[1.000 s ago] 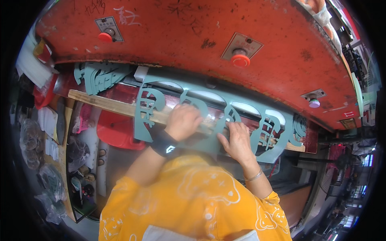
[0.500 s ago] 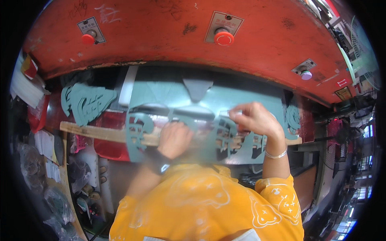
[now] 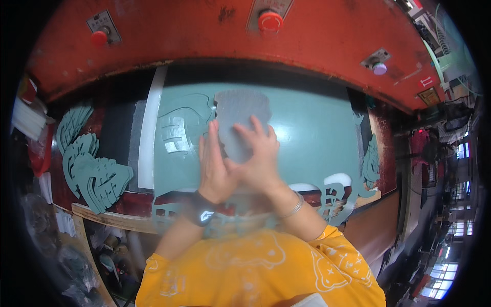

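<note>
A wide, flat green sheet (image 3: 312, 133) lies before me. On it rests a grey flat plate (image 3: 243, 105) with a jagged edge, perhaps a cutting die. Along the plate's left edge, my left hand (image 3: 214, 163) is stretched out, fingers straight and close together. My right hand (image 3: 258, 153) lies on the near part of the plate with fingers spread; the two hands meet at the thumbs. Left of the plate, a curved slotted outline (image 3: 176, 133) is cut into the sheet. Cut-out webbing (image 3: 332, 197) of the same green material hangs at the front edge, partly behind my forearms.
A red machine panel (image 3: 169, 30) with push buttons spans the far side. Slotted green pieces (image 3: 102, 179) are piled at the left, and more pieces (image 3: 370, 163) lie at the right. A white strip (image 3: 151, 133) borders the sheet. A wooden rail (image 3: 112, 218) runs along the front.
Both hands have moved from the webbing at the front edge inward onto the grey plate. The webbing sits lower over the front edge, and more of the flat sheet shows.
</note>
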Motion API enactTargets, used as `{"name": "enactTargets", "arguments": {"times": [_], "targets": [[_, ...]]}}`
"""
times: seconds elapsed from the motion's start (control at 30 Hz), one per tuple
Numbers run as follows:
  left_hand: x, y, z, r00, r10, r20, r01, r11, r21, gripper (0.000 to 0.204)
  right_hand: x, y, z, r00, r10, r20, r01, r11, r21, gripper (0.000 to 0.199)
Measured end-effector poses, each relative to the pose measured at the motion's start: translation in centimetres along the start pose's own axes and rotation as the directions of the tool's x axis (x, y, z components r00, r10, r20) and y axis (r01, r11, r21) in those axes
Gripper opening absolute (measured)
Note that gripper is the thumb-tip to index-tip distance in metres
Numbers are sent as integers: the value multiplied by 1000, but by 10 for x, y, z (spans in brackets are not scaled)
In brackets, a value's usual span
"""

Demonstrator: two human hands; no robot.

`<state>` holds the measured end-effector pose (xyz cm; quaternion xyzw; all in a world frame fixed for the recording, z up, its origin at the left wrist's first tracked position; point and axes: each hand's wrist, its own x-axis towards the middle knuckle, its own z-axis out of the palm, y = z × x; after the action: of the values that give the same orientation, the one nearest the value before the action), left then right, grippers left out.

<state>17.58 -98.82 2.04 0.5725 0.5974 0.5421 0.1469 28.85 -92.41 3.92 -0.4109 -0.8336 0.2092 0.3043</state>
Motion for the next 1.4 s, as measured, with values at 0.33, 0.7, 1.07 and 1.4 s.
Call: {"name": "enactTargets", "arguments": {"times": [0.33,0.7,1.07,1.4], "targets": [[-16,10,7,976,-29,217,-87,858,506,93,-13,25,-45,985,167,31,-108,472,875,72],[-10,18,-5,986,124,115,-147,964,222,63,-9,33,-60,964,240,114,-142,100,985,70],[-5,10,-23,969,206,134,-234,938,254,14,-8,50,-82,962,273,24,-160,489,858,64],[0,3,-17,960,78,271,-124,979,159,10,-15,52,-73,986,152,-61,-162,958,-235,52]]}}
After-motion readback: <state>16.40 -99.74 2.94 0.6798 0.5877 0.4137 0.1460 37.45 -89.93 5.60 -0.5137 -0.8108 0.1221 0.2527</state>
